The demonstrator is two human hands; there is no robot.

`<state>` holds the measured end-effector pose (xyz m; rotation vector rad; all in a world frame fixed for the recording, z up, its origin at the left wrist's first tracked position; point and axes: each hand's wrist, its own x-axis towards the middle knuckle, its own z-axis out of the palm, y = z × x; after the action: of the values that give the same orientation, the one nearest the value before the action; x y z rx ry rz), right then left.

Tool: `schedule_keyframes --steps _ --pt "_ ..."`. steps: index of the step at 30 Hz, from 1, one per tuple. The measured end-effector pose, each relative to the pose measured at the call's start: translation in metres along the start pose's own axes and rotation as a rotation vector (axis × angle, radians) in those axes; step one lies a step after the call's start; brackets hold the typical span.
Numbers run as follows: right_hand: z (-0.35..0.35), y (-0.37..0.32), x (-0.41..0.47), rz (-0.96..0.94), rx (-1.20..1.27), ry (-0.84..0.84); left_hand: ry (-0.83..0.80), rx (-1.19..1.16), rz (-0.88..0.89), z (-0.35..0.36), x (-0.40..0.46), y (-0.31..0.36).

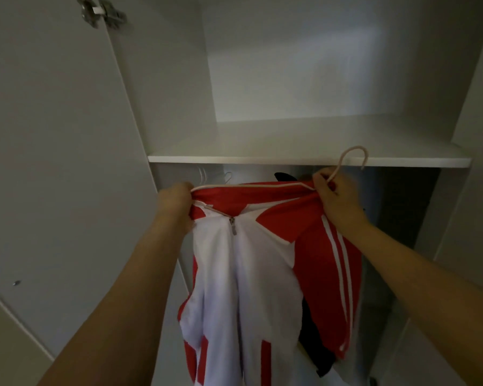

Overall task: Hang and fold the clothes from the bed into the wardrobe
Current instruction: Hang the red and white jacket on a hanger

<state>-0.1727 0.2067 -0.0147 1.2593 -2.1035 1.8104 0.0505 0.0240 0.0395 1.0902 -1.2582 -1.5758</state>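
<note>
Below the wardrobe shelf (307,161), my left hand (176,200) and right hand (333,195) grip the limp, light jacket (248,274) on its stiff hanger (262,186); the hook's neck looks the better hold.

Two bare forearms come into the frame, one from the lower left and one from the lower right edge, with no sleeve showing on either as far as the picture reaches. The left hand (176,200) and the right hand (335,196) sit near the middle of the frame, and no ring, watch or bracelet shows on the wrists or fingers.
</note>
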Motion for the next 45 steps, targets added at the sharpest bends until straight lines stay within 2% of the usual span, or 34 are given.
schedule_keyframes --steps 3,5,11,13,16,20,22,24,26,28,30,32,33,34,35,37,38,39,41,42,43,45 --pt "-0.003 -0.002 -0.005 -0.010 -0.028 -0.116 0.215 0.371 0.271 -0.006 0.008 -0.008" --pt "-0.005 -0.007 -0.009 -0.012 -0.015 -0.226 0.319 0.504 0.417 -0.013 0.012 -0.015" --pt "0.003 -0.023 -0.017 -0.061 0.085 -0.503 0.351 0.650 0.638 -0.005 0.008 -0.036" --pt "0.003 -0.023 -0.014 -0.046 0.103 -0.522 0.338 0.575 0.610 0.001 0.005 -0.038" --pt "-0.007 -0.017 -0.008 0.007 0.092 -0.526 0.310 0.464 0.479 0.003 0.006 -0.039" --pt "-0.024 -0.019 0.003 0.058 0.040 -0.620 0.269 0.165 0.228 0.001 0.011 -0.030" --pt "-0.028 -0.018 0.007 0.074 -0.025 -0.666 0.259 0.135 0.202 0.002 0.009 -0.025" --pt "-0.023 -0.010 0.006 0.070 -0.180 -0.735 0.213 0.169 0.262 0.009 0.004 -0.022" --pt "-0.011 -0.002 0.001 0.043 -0.272 -0.703 0.128 0.155 0.311 0.026 -0.006 -0.017" --pt "-0.001 -0.002 -0.002 0.083 -0.165 -0.604 0.034 0.094 0.261 0.045 -0.023 -0.021" --pt "0.004 -0.009 -0.003 0.157 0.062 -0.531 -0.087 0.093 0.163 0.060 -0.044 -0.039" --pt "0.006 -0.016 -0.002 0.143 0.173 -0.487 -0.349 0.285 0.133 0.067 -0.064 -0.063" --pt "0.007 -0.020 -0.002 0.108 0.169 -0.484 -0.481 0.434 0.183 0.066 -0.070 -0.072" --pt "0.007 -0.023 -0.002 0.068 0.154 -0.495 -0.525 0.570 0.307 0.062 -0.071 -0.077" --pt "0.006 -0.026 -0.003 0.039 0.145 -0.512 -0.447 0.659 0.508 0.055 -0.066 -0.074" --pt "0.002 -0.031 -0.003 0.017 0.153 -0.534 -0.135 0.750 0.940 0.035 -0.048 -0.058" --pt "0.000 -0.034 -0.002 0.003 0.150 -0.537 -0.048 0.840 1.039 0.025 -0.038 -0.048" --pt "0.000 -0.037 -0.001 -0.016 0.145 -0.539 -0.086 0.970 1.001 0.016 -0.030 -0.038" --pt "0.005 -0.043 0.001 -0.052 0.135 -0.534 -0.385 1.093 0.690 0.007 -0.028 -0.028" --pt "0.010 -0.047 0.001 -0.063 0.133 -0.529 -0.519 1.080 0.603 0.006 -0.032 -0.030" --pt "0.015 -0.049 0.002 -0.069 0.134 -0.528 -0.564 1.035 0.612 0.004 -0.034 -0.037" --pt "0.023 -0.050 0.004 -0.069 0.113 -0.532 -0.490 1.011 0.742 -0.002 -0.037 -0.049"
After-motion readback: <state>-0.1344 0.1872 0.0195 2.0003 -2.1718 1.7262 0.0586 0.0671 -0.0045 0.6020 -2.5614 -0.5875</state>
